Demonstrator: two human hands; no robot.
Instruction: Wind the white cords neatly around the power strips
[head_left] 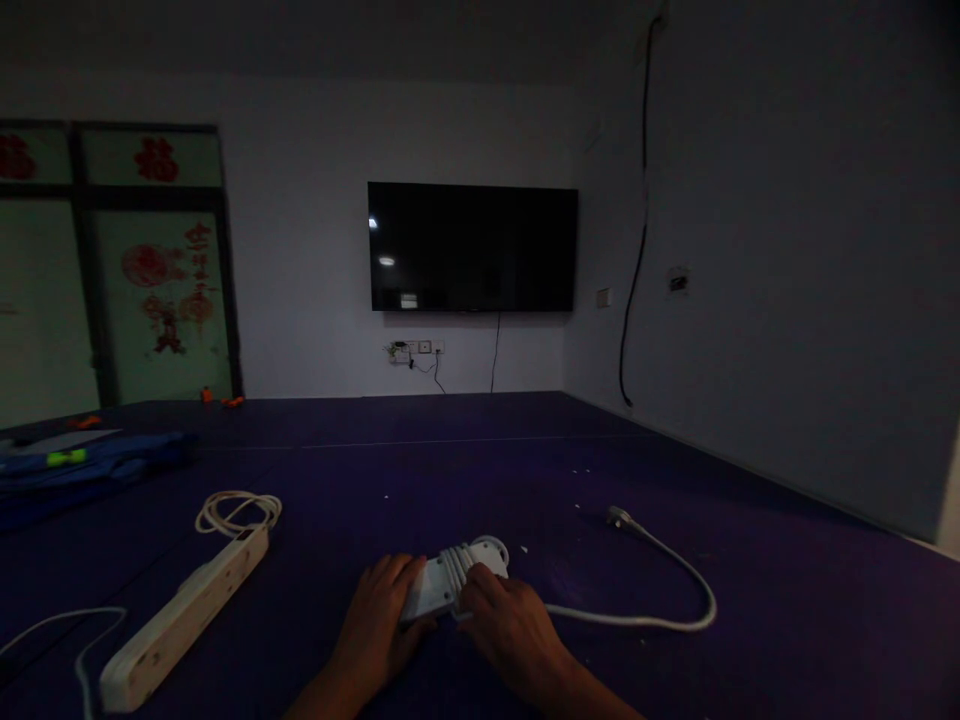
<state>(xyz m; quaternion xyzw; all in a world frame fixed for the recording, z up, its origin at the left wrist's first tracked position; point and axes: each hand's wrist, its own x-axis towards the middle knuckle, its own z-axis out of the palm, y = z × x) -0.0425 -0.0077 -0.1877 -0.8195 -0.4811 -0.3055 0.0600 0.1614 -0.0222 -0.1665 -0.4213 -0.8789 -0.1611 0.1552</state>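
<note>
left hand [382, 605] gripped the cord-wrapped power strip [427, 592], right hand [514, 620] pinched the cord [630, 622]; winding seemed underway, next move likely needing the loose plug [618, 516] end drawn in.

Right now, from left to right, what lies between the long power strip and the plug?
Between the power strip and plug, the head view shows the left hand, a cord-wound white block, then the right hand.

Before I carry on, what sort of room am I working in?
Probably an indoor living room or a small workroom; I can't tell which. A dark television hangs on the far wall, red decorations mark the door, and a broad purple surface spreads ahead.
</note>
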